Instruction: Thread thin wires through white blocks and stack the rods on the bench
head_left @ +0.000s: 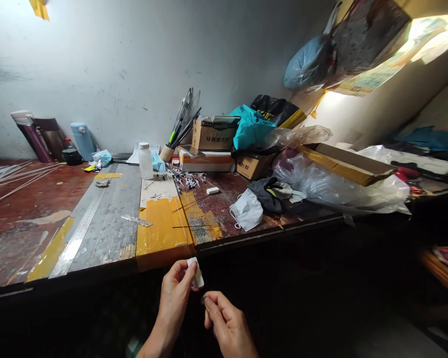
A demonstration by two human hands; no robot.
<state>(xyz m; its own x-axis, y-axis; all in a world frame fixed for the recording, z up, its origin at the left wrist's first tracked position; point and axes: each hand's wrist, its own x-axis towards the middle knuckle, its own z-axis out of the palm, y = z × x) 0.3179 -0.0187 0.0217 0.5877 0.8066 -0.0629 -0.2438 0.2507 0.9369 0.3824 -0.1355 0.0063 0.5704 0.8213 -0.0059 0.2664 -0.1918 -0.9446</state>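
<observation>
Nearest the camera are the person's two bare hands, low in the view, just off the front edge of the worktop [164,231]. Left hand [174,288] has thumb and fingers closed around a white block [197,276], its near end bare. Right hand [227,320] is curled, thumb and forefinger pinched on what seems a small dark piece [203,300], too small to identify.

That block looks light, stiff and smooth, perhaps a little slippery; a pinch across its narrow width, by the long sides, should keep it steady without hard squeezing. Its long axis runs away from the person, slanting slightly left: the far end points to the worktop's edge, the near end towards the right fingertips. A fine strand [188,247] lies beyond its far end; whether they join I cannot tell.

Further out on the worktop are yellow tape [162,228], a short metal strip [137,221], a second white block [212,191] lying crosswise, scattered white-ended sticks [194,183] and an upright bottle [145,163].
</observation>
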